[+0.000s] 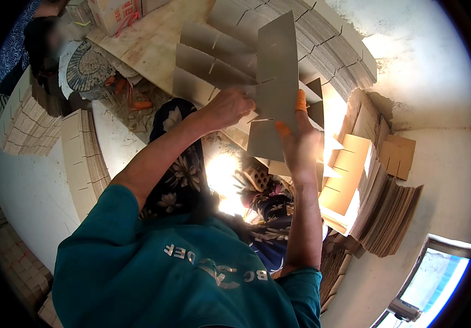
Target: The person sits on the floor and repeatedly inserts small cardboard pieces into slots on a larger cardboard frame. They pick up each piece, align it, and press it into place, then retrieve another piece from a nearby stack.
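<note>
The left hand point(229, 106) is closed on the near edge of a fan of slotted grey cardboard divider strips point(208, 63), its fingers curled over them. The right hand point(299, 143), fingertips wrapped in orange tape, is clamped on a tall grey slotted cardboard sheet point(274, 87), held upright and crossing the strips just right of the left hand. Beyond them, far and right, lies a large stack of slotted grey cardboard pieces point(339, 49). At the right, brown cardboard sheets point(380, 208) lean in piles. Far left is a pale wooden table point(148, 46); left of it, stacked cardboard strips point(85, 158).
</note>
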Demonstrator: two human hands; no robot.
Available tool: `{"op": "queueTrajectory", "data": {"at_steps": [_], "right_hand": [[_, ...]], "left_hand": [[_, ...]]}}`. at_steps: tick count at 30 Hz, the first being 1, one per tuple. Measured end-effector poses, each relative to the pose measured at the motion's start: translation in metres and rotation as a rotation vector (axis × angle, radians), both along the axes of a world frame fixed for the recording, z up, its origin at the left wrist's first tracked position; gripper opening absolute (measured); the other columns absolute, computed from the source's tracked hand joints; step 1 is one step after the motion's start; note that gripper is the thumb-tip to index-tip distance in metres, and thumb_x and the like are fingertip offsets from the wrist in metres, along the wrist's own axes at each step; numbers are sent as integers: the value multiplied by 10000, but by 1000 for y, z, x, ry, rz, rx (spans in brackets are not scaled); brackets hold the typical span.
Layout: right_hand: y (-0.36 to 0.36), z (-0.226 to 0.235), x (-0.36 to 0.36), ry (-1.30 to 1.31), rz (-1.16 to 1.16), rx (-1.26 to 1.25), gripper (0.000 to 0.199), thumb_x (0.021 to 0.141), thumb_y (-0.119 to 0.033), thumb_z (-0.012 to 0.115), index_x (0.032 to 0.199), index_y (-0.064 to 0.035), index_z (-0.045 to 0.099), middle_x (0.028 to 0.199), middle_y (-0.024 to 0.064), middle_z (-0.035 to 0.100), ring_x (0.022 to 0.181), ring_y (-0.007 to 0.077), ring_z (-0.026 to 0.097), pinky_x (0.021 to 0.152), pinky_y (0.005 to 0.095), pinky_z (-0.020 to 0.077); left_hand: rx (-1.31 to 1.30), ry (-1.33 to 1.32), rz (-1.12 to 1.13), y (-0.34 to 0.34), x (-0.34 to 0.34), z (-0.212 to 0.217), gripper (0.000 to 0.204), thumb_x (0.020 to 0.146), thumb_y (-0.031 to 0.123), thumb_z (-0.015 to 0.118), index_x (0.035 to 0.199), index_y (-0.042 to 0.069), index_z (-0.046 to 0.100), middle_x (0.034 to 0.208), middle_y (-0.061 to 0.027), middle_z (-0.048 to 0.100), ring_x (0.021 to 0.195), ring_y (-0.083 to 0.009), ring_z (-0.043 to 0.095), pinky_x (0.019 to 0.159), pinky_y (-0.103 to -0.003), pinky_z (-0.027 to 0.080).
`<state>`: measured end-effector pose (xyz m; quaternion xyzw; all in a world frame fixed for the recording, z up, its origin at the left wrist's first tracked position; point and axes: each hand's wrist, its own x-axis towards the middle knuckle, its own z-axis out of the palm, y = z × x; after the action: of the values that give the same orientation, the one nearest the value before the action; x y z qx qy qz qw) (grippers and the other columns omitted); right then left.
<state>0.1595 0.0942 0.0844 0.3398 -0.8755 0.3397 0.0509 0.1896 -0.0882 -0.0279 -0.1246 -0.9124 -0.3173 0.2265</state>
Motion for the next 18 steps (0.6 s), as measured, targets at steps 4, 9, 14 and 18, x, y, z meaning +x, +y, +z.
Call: {"op": "queueTrajectory", "data": {"at_steps": [4,9,14,18], "right_hand": [[-2,5,3,-22,-14,15,634,781,-44,680,1364,-74,432,736,139,643,591,134,611,559,272,491],[-4,-1,5,-111,12,25,623,773,7,651,1354,-70,441,765,147,651,617,167,629,587,284,502],[-9,-12,-4,-112,134,27,592,775,42,613,1334,-65,451,829,176,656,726,245,670,623,323,510],[-11,-39,-16,-185,96,78,556,767,59,609,1297,-45,476,851,192,655,759,263,675,634,332,510]], "left_hand": [[-12,-5,-5,0,1,3,95,719,25,678,776,34,603,674,-122,567,707,-289,568,655,-395,451],[6,-44,0,-1,-1,-2,99,726,29,668,792,41,596,696,-119,567,726,-297,573,675,-397,448],[32,-46,-6,-1,-1,-3,110,728,30,666,812,46,597,721,-116,574,749,-301,576,692,-396,448],[13,-55,2,2,-6,-2,104,728,38,670,805,46,600,714,-111,568,746,-300,570,691,-401,446]]}}
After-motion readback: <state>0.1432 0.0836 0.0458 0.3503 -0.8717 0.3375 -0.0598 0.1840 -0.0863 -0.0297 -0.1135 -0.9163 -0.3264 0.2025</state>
